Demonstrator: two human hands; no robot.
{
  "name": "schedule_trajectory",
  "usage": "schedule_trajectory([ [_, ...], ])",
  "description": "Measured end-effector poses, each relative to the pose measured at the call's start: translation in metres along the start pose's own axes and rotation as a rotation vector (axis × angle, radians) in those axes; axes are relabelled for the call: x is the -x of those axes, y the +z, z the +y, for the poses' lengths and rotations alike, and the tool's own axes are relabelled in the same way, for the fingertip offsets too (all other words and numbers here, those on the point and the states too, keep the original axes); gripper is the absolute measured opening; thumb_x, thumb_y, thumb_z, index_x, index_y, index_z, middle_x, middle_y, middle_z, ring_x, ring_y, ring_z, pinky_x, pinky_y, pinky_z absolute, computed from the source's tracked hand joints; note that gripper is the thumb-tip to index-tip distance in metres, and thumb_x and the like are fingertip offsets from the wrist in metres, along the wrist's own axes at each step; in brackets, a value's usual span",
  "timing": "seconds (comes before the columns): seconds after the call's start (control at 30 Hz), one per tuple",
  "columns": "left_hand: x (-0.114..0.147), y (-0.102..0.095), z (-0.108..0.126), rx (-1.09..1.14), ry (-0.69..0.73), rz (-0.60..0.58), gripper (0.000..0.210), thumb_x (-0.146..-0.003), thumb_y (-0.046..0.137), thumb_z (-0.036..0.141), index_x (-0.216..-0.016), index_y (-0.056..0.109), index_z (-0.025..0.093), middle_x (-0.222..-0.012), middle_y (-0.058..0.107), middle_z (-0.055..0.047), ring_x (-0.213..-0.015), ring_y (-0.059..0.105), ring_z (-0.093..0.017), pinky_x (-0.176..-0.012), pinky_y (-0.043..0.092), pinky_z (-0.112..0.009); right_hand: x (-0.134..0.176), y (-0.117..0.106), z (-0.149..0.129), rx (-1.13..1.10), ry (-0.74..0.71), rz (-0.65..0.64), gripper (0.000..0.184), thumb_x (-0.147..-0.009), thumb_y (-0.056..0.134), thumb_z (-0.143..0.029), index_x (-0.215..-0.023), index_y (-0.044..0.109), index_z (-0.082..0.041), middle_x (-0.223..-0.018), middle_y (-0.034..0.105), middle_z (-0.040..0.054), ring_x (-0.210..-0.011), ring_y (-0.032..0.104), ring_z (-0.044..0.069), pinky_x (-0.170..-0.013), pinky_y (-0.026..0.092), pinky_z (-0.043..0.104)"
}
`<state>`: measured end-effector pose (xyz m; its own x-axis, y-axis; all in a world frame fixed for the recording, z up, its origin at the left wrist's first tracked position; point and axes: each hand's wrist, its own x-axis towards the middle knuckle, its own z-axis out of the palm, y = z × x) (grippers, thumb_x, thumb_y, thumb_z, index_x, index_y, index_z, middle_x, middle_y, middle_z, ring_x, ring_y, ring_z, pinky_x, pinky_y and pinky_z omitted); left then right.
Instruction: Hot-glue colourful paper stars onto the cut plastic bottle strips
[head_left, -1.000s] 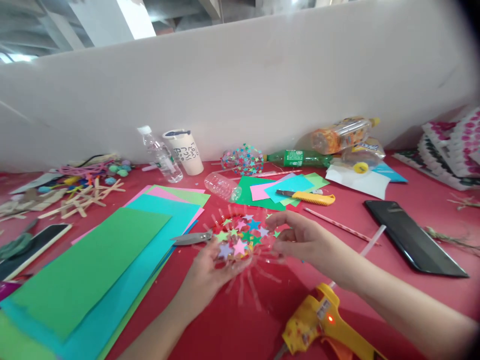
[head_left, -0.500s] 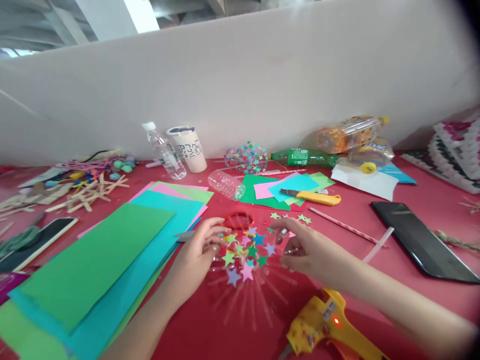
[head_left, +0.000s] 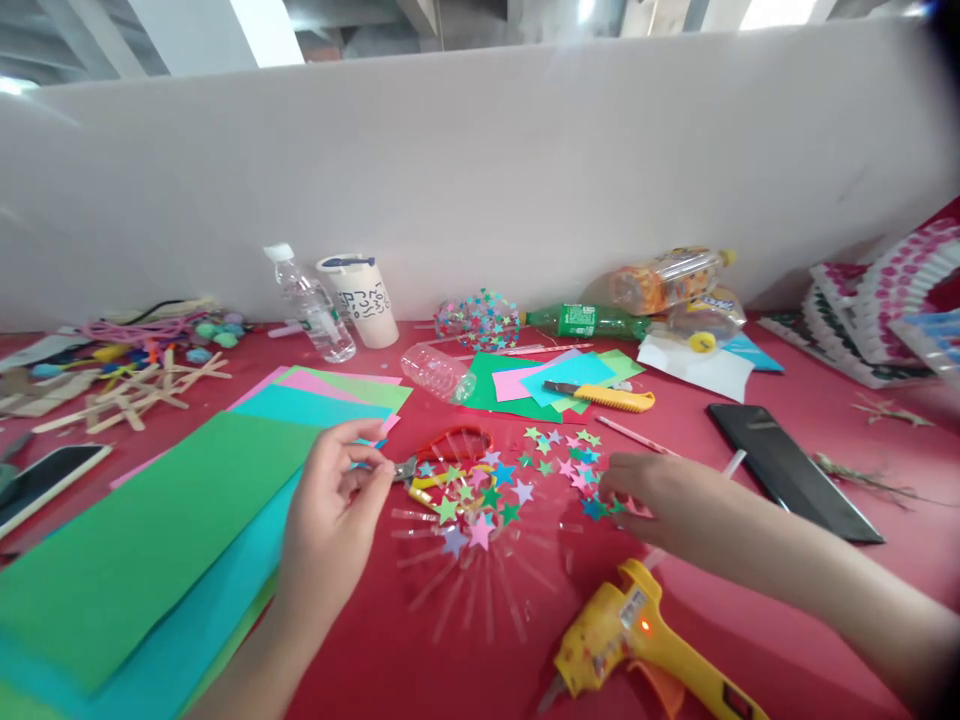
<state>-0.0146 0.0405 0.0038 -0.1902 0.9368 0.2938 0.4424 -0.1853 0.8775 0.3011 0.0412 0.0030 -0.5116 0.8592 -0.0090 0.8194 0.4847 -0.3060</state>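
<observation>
My left hand is raised over the right end of the stacked coloured sheets, its fingers loosely curled and nothing visible in them. Close to its thumb lie red-handled pliers. Bent over small paper stars, my right hand has forefinger and thumb apart, with stars between them. In the middle, a clear plastic piece cut into radiating strips lies spread out, with larger coloured stars at its centre. A yellow glue gun with a lit red light rests in front of my right hand.
Behind are a cut clear bottle, a star-covered bottle, a green bottle, a white cup and a yellow cutter. A black phone lies right; wooden sticks lie left.
My hands have moved apart from either side of the central stars. The left went left towards the sheets, uncovering the pliers; the right went right to the small stars. The view shifted slightly.
</observation>
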Motion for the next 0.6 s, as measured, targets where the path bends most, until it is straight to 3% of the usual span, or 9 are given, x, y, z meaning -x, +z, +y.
schedule_trajectory([
  [0.13, 0.019, 0.004, 0.018, 0.064, 0.086, 0.068, 0.019, -0.088, 0.057, 0.022, -0.106, 0.053, 0.025, -0.104, 0.056, 0.000, -0.085, 0.054, -0.014, -0.078, 0.046, -0.024, 0.005, 0.027, -0.003, 0.120, -0.011, 0.042, 0.011, -0.081, 0.059, -0.012, -0.086, 0.067, -0.018, -0.090, 0.067, 0.0086, -0.084, 0.064, 0.024, -0.069, 0.047, 0.034],
  [0.2, 0.032, 0.008, 0.024, 0.062, 0.199, 0.079, 0.016, -0.089, 0.055, 0.016, -0.102, 0.056, 0.025, -0.105, 0.054, 0.000, -0.089, 0.054, -0.013, -0.079, 0.046, -0.023, 0.004, 0.033, -0.008, 0.159, -0.018, 0.076, 0.008, -0.082, 0.061, -0.016, -0.087, 0.068, -0.017, -0.088, 0.066, 0.0094, -0.086, 0.062, 0.025, -0.071, 0.047, 0.036],
  [0.3, 0.048, 0.011, 0.026, -0.011, 0.315, -0.029, 0.023, -0.090, 0.049, 0.009, -0.102, 0.056, 0.027, -0.102, 0.053, 0.000, -0.095, 0.053, -0.015, -0.078, 0.046, -0.023, 0.002, 0.037, -0.013, 0.196, -0.057, 0.116, 0.007, -0.079, 0.062, -0.012, -0.079, 0.067, -0.016, -0.082, 0.065, 0.0092, -0.080, 0.060, 0.025, -0.067, 0.044, 0.035],
  [0.4, 0.057, 0.012, 0.023, -0.076, 0.439, -0.134, 0.032, -0.087, 0.049, 0.003, -0.105, 0.056, 0.028, -0.100, 0.056, -0.001, -0.097, 0.055, -0.017, -0.080, 0.046, -0.026, 0.001, 0.039, -0.013, 0.192, -0.101, 0.170, 0.018, -0.079, 0.056, -0.004, -0.068, 0.064, -0.017, -0.074, 0.064, 0.0080, -0.071, 0.057, 0.022, -0.062, 0.040, 0.033],
  [0.5, 0.063, 0.014, 0.025, -0.035, 0.450, -0.121, 0.036, -0.086, 0.049, 0.001, -0.104, 0.059, 0.030, -0.098, 0.060, 0.000, -0.096, 0.057, -0.017, -0.079, 0.048, -0.026, -0.001, 0.036, -0.006, 0.125, -0.087, 0.261, 0.023, -0.084, 0.050, -0.007, -0.068, 0.061, -0.017, -0.072, 0.062, 0.0068, -0.068, 0.056, 0.020, -0.062, 0.042, 0.032],
  [0.6, 0.071, 0.016, 0.032, 0.067, 0.364, -0.103, 0.033, -0.086, 0.049, 0.005, -0.101, 0.062, 0.032, -0.093, 0.063, 0.000, -0.088, 0.061, -0.016, -0.066, 0.050, -0.022, -0.001, 0.025, -0.006, -0.006, -0.015, 0.364, 0.022, -0.090, 0.045, -0.013, -0.074, 0.059, -0.018, -0.073, 0.062, 0.0037, -0.066, 0.059, 0.017, -0.060, 0.047, 0.029],
])
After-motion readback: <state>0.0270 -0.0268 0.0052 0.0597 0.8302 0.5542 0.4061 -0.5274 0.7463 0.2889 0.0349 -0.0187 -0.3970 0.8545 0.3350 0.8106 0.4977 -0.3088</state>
